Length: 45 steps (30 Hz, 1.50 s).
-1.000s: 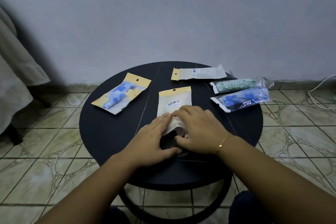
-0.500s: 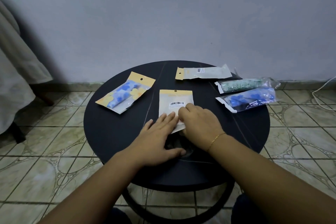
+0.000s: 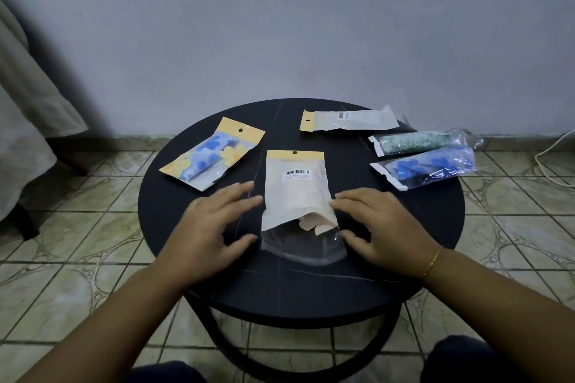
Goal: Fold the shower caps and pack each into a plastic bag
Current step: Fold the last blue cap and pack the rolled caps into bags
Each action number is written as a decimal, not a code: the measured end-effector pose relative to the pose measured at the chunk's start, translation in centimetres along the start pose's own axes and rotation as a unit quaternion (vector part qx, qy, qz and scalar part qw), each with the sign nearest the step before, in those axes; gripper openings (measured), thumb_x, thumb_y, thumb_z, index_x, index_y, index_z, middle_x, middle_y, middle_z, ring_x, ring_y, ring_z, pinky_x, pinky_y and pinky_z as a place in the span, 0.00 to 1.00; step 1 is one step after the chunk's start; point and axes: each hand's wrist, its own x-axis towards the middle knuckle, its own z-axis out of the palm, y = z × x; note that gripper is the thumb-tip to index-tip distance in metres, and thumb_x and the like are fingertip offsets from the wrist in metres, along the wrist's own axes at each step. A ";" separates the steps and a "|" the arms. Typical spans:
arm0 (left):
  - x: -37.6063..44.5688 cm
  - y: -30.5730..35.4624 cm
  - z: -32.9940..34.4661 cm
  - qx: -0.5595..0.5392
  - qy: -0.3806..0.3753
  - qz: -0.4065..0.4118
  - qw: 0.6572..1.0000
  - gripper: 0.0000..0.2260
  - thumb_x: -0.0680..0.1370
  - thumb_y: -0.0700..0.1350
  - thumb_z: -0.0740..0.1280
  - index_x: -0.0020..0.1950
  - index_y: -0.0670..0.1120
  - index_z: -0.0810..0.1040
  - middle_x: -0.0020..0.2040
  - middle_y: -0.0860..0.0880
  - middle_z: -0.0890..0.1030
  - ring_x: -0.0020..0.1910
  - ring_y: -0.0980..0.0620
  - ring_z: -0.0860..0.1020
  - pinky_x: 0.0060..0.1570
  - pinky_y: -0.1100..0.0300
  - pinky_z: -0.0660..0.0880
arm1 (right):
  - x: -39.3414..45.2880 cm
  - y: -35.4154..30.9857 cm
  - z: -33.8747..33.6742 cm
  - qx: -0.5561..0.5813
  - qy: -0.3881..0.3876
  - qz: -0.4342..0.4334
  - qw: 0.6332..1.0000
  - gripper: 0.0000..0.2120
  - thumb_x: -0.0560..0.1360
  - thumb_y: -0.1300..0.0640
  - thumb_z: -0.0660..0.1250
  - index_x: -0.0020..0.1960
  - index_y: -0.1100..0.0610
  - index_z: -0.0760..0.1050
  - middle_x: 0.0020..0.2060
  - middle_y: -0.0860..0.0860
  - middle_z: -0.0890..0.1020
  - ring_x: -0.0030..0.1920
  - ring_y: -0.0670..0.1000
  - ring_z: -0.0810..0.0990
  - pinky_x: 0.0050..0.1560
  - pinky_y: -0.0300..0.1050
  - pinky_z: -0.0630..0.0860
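Both our hands have slid off the plastic bag (image 3: 295,193); left hand (image 3: 214,227) and right hand (image 3: 376,227) flank it with released fingers; its long axis runs away from us, yellow header far from our fingertips.

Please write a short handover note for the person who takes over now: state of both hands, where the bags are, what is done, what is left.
Left hand: open, flat on the round table, left of the centre bag, not gripping it.
Right hand: open, fingertips at the centre bag's right edge.
Centre bag: lies label up, pale cap inside, clear mouth end toward the person looks unsealed.
Done: four other filled bags on the table: blue-and-yellow bag at left, white bag at the far side, green bag and blue bag at right.
Left: close the centre bag; the mouths of the others cannot be judged.
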 end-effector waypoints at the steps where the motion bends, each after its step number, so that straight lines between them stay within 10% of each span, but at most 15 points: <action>1: 0.0 0.1 0.7 0.000 -0.011 0.018 1.000 0.22 0.70 0.56 0.66 0.65 0.56 0.73 0.69 0.56 0.71 0.68 0.56 0.69 0.56 0.50 0.72 | 0.2 -0.2 0.1 -0.009 0.017 -0.025 1.000 0.19 0.70 0.48 0.65 0.59 0.52 0.77 0.56 0.49 0.79 0.57 0.50 0.77 0.49 0.46 0.73; 7: 0.1 0.7 1.6 0.028 -0.050 0.065 0.996 0.12 0.75 0.56 0.61 0.50 0.56 0.83 0.53 0.59 0.82 0.59 0.57 0.77 0.49 0.62 0.65 | 0.4 -0.7 1.0 0.002 0.040 -0.123 0.992 0.09 0.73 0.50 0.65 0.45 0.51 0.84 0.47 0.45 0.85 0.49 0.51 0.83 0.44 0.46 0.77; 14: 0.5 0.3 1.6 -0.092 -0.057 -0.067 0.992 0.12 0.69 0.71 0.60 0.48 0.73 0.77 0.48 0.77 0.75 0.53 0.68 0.75 0.61 0.61 0.64 | 0.8 -1.0 0.8 0.163 -0.043 0.121 0.978 0.07 0.71 0.48 0.70 0.49 0.40 0.81 0.48 0.34 0.78 0.61 0.41 0.70 0.68 0.42 0.56; 20: 1.9 1.3 1.0 -0.290 -0.068 -0.268 0.916 0.05 0.69 0.51 0.73 0.44 0.55 0.84 0.44 0.62 0.83 0.45 0.68 0.79 0.46 0.75 0.71 | 2.0 -1.6 0.8 0.330 -0.010 0.251 0.910 0.06 0.69 0.47 0.72 0.38 0.34 0.80 0.37 0.30 0.80 0.54 0.38 0.77 0.68 0.51 0.65; 25: 3.1 2.0 1.2 -0.266 -0.040 -0.342 0.900 0.09 0.72 0.54 0.71 0.36 0.49 0.83 0.30 0.60 0.80 0.27 0.65 0.73 0.31 0.68 0.68 | 3.0 -2.3 1.7 0.360 0.029 0.348 0.865 0.06 0.67 0.51 0.75 0.37 0.45 0.78 0.27 0.40 0.81 0.38 0.43 0.78 0.63 0.57 0.70; 30: 3.9 2.5 1.2 -0.208 -0.047 -0.369 0.905 0.11 0.72 0.55 0.71 0.36 0.48 0.83 0.33 0.55 0.82 0.34 0.57 0.77 0.38 0.61 0.73 | 3.8 -3.1 1.2 0.303 0.035 0.385 0.871 0.11 0.69 0.52 0.72 0.46 0.46 0.70 0.28 0.44 0.78 0.40 0.44 0.77 0.62 0.51 0.67; 34: 4.2 3.0 1.9 -0.133 -0.041 -0.360 0.923 0.12 0.73 0.56 0.70 0.34 0.51 0.80 0.34 0.56 0.81 0.39 0.55 0.78 0.57 0.48 0.73 | 4.1 -4.0 0.9 0.226 0.015 0.352 0.908 0.18 0.73 0.56 0.64 0.60 0.45 0.66 0.39 0.44 0.77 0.50 0.48 0.75 0.59 0.48 0.64; 40: 3.9 3.5 3.3 -0.004 0.053 -0.168 0.984 0.12 0.74 0.48 0.69 0.56 0.52 0.77 0.51 0.55 0.76 0.48 0.53 0.77 0.50 0.52 0.74 | 3.3 -4.6 2.5 0.003 0.029 0.234 0.972 0.21 0.71 0.59 0.66 0.63 0.47 0.74 0.65 0.51 0.69 0.66 0.55 0.67 0.59 0.53 0.65; 45: 3.9 2.8 4.4 0.007 0.017 -0.092 0.996 0.07 0.76 0.45 0.67 0.51 0.50 0.83 0.50 0.54 0.81 0.47 0.50 0.78 0.47 0.52 0.76 | 3.3 -4.5 3.3 -0.082 -0.026 0.195 0.977 0.21 0.67 0.57 0.62 0.59 0.52 0.78 0.58 0.50 0.81 0.57 0.52 0.79 0.58 0.57 0.66</action>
